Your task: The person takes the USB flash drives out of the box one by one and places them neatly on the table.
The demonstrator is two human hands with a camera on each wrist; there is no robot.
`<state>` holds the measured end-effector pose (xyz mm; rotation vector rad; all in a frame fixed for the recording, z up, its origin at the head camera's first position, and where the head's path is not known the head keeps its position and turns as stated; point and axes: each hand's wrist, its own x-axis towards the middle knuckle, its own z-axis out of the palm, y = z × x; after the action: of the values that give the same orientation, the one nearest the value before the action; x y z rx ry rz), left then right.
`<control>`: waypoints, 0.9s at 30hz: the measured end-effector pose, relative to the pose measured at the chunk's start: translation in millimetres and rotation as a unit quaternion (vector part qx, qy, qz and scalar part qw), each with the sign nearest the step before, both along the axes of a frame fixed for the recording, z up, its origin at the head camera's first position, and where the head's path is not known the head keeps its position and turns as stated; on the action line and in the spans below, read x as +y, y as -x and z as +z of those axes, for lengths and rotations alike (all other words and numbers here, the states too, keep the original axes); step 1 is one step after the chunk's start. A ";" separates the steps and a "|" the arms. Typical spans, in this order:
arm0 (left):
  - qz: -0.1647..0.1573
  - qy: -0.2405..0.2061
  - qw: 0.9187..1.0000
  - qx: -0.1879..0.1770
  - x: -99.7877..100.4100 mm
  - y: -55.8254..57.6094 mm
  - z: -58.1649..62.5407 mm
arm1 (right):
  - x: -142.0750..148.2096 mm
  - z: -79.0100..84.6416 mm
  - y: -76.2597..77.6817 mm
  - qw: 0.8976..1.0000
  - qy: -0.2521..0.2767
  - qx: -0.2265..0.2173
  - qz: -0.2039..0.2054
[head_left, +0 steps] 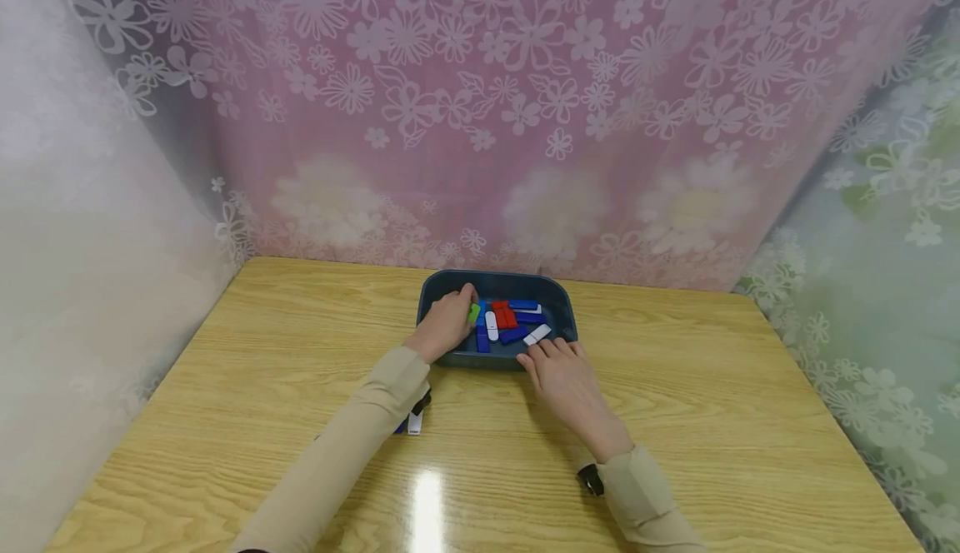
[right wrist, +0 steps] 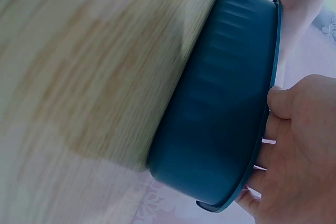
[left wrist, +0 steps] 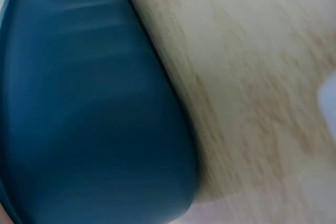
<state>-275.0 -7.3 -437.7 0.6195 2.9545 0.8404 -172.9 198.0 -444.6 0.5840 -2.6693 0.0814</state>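
A dark blue plastic tray holds several USB flash drives: red ones, blue ones and white ones. My left hand reaches in over the tray's left side. It pinches a green USB flash drive, partly hidden by the fingers. My right hand holds the tray's front rim near the right corner, fingers over the edge beside a white drive. In the right wrist view, the thumb of that hand lies against the rim. The left wrist view shows mostly the tray's outer wall.
On the wooden table, a white flash drive and a blue one lie in front of the tray, partly behind my left forearm. A pink flowered curtain hangs behind the table.
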 end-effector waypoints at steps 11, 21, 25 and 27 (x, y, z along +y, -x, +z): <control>0.014 -0.051 0.996 0.067 -4.0 -5.4 16.4 | -0.2 0.4 -1.2 1.000 0.002 0.000 0.001; -0.014 -0.102 0.989 0.105 -17.0 -30.4 42.3 | -0.9 1.0 -3.2 1.000 0.010 0.001 0.005; -0.013 -0.114 0.989 0.095 -24.2 -45.1 48.3 | -1.2 1.2 -2.6 1.000 0.008 -0.001 0.003; -0.016 -0.123 0.988 0.094 -27.6 -52.7 49.2 | -1.4 1.2 -2.5 1.000 0.009 -0.004 0.002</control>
<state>-222.3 -34.9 -388.5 0.7965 3.0166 1.2220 -170.5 196.6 -443.4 0.5849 -2.6727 0.1089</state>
